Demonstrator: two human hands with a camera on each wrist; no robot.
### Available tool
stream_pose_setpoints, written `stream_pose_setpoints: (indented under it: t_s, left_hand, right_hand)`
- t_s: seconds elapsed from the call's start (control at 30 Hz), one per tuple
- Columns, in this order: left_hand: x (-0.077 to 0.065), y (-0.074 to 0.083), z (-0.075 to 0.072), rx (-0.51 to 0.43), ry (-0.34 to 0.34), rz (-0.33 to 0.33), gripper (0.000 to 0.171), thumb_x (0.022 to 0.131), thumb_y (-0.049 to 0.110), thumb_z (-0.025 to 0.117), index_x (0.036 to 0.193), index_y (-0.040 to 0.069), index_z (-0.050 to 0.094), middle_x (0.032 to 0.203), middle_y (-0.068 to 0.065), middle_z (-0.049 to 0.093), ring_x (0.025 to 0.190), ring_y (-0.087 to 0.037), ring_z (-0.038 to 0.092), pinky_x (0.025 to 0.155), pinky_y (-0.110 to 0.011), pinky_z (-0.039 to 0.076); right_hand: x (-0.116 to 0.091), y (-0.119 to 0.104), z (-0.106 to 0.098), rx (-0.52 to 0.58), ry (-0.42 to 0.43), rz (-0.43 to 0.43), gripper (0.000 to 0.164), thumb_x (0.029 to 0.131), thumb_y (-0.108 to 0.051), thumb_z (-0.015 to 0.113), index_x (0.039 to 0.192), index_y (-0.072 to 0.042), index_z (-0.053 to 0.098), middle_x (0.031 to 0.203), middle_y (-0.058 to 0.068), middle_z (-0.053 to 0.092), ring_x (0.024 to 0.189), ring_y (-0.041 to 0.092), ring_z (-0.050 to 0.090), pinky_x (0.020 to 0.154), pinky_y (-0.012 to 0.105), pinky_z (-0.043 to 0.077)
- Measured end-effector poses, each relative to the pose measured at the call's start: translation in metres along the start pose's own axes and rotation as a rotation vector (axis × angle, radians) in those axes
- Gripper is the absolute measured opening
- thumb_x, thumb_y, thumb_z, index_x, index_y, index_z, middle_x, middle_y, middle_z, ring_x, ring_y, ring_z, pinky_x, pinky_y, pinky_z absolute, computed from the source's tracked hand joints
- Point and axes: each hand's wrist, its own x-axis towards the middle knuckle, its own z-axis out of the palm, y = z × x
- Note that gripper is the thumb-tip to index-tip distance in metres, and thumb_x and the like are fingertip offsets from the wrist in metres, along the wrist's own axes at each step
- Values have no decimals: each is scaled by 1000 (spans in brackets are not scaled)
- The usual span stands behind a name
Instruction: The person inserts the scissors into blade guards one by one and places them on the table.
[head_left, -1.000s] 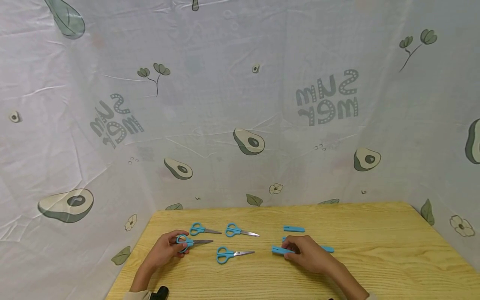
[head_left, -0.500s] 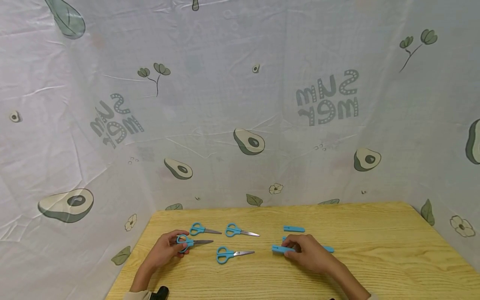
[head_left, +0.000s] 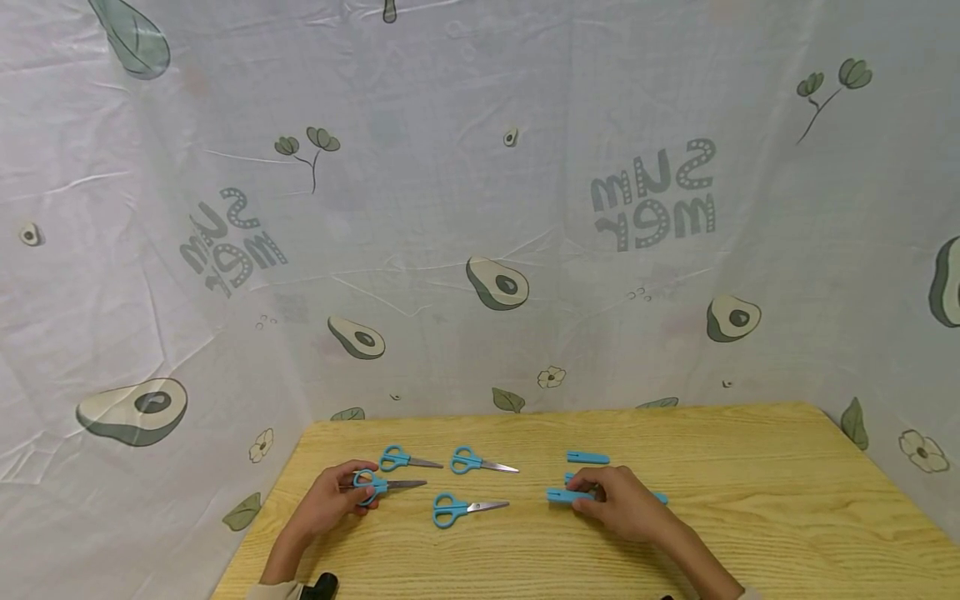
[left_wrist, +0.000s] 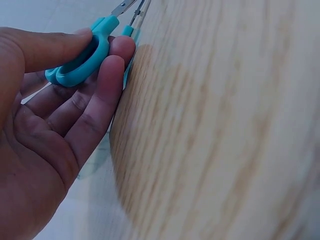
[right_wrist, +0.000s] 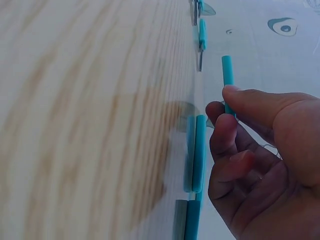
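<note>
My left hand (head_left: pixel 330 500) pinches a pair of scissors (head_left: pixel 405 483) by its light-blue handles, blades pointing right. In the left wrist view the thumb presses one handle loop (left_wrist: pixel 82 72) against the fingers, just above the tabletop. On the right, my right hand (head_left: pixel 618 508) pinches a light-blue scissors blade cover (head_left: pixel 561 496) between thumb and fingers. The right wrist view shows this cover (right_wrist: pixel 227 70) raised off the table. Another cover (head_left: pixel 588 457) lies behind the hand. Beyond the knuckles, further covers (head_left: pixel 661 498) are partly hidden.
Three more scissors lie uncovered on the wooden table (head_left: pixel 750 500): one at back left (head_left: pixel 397 458), one at back middle (head_left: pixel 468 460), one nearer the front (head_left: pixel 450 510). A patterned white curtain (head_left: pixel 435 208) hangs behind and beside the table.
My right hand has shifted slightly right and away from me with the blade cover. My left hand and its scissors have stayed in place.
</note>
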Motion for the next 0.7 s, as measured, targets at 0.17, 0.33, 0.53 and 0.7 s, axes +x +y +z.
stream_pose_setpoints:
  t_s: [0.17, 0.33, 0.53, 0.7]
  left_hand:
    - [0, -1, -1, -8, 9, 2, 50, 106, 3, 64, 149, -16, 47, 109, -32, 74, 91, -23, 80, 75, -34, 68]
    - [1, -4, -2, -28, 19, 7, 50, 106, 2, 64, 149, -17, 46, 106, -34, 75, 88, -22, 81, 73, -32, 68]
    - [1, -6, -3, -35, 15, 22, 51, 106, 1, 64, 149, -18, 46, 103, -34, 75, 86, -21, 81, 71, -31, 67]
    - [0, -6, -2, -59, 14, 19, 52, 106, 2, 64, 150, -18, 44, 104, -33, 76, 87, -22, 81, 71, -29, 67]
  right_hand:
    - [-1, 1, -1, 10, 4, -4, 20, 100, -19, 77, 117, -10, 79, 115, 10, 79, 76, -1, 58, 65, 22, 52]
    - [-1, 3, -1, 26, 6, -18, 20, 100, -19, 77, 118, -10, 79, 114, 10, 79, 75, 0, 58, 64, 23, 52]
    - [-1, 3, -2, 29, 4, -25, 21, 101, -19, 76, 119, -9, 78, 114, 10, 79, 72, 0, 57, 62, 23, 51]
    - [-6, 3, -3, 10, 22, -26, 20, 102, -20, 75, 119, -11, 79, 115, 9, 80, 77, -1, 60, 66, 22, 54]
